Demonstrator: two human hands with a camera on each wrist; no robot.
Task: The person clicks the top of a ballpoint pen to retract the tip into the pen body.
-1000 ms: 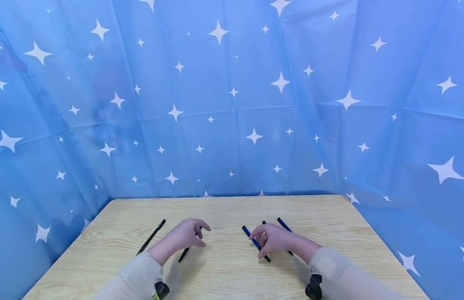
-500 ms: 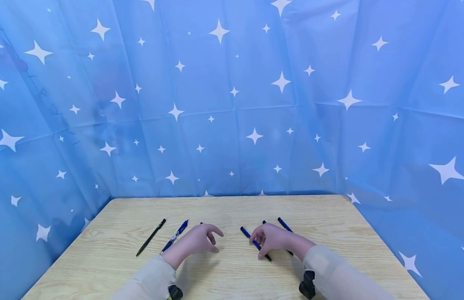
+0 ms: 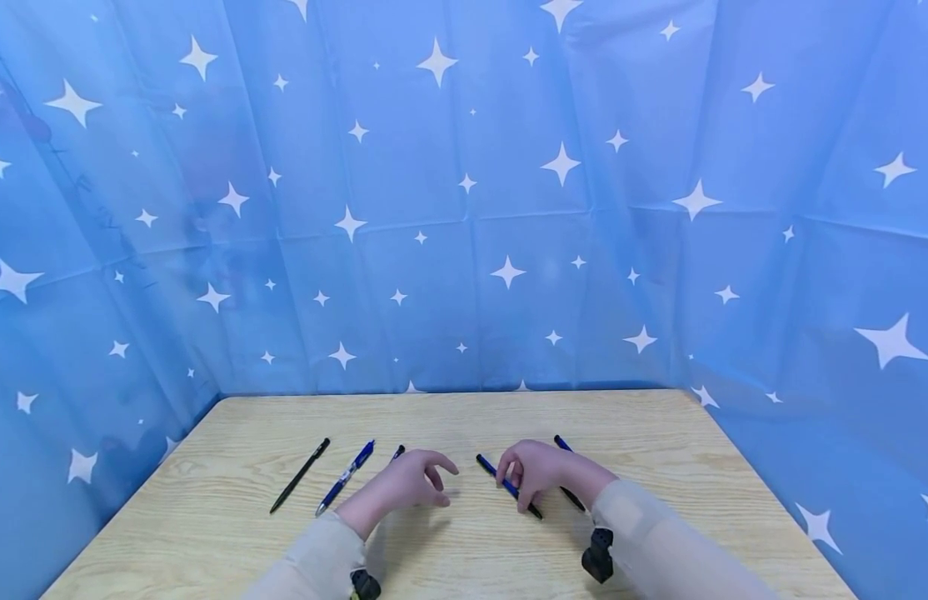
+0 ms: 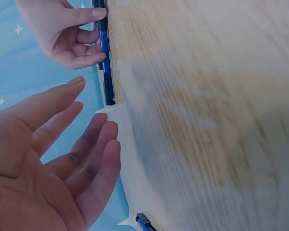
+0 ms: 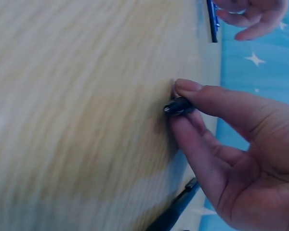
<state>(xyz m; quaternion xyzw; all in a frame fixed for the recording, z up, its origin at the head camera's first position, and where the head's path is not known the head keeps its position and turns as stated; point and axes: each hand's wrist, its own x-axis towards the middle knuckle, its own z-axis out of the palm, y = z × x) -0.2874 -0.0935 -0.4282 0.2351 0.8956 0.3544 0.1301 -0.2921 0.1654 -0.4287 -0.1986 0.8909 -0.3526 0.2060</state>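
Note:
My right hand (image 3: 530, 471) pinches a slim blue pen (image 3: 486, 463) with a black tip between thumb and fingers, low over the table. The right wrist view shows the pen's dark tip (image 5: 176, 107) poking out past the thumb. My left hand (image 3: 415, 481) hovers left of it with fingers spread and loosely bent, holding nothing. Behind the left hand, a pen (image 3: 399, 451) shows only its top end; in the left wrist view, a blue pen end (image 4: 143, 221) appears below this hand. Another dark pen (image 3: 572, 498) lies partly hidden beneath the right hand and wrist.
On the left of the wooden table (image 3: 464, 554) lie a black pen (image 3: 300, 476) and a blue pen with a white section (image 3: 345, 478). One more blue pen (image 3: 561, 442) rests behind the right wrist. A star-patterned blue curtain (image 3: 464, 308) borders the table.
My left hand has moved right, uncovering the blue-and-white pen. The right hand has shifted slightly left, its fingers now closed on the blue pen, whose top end has swung a little left.

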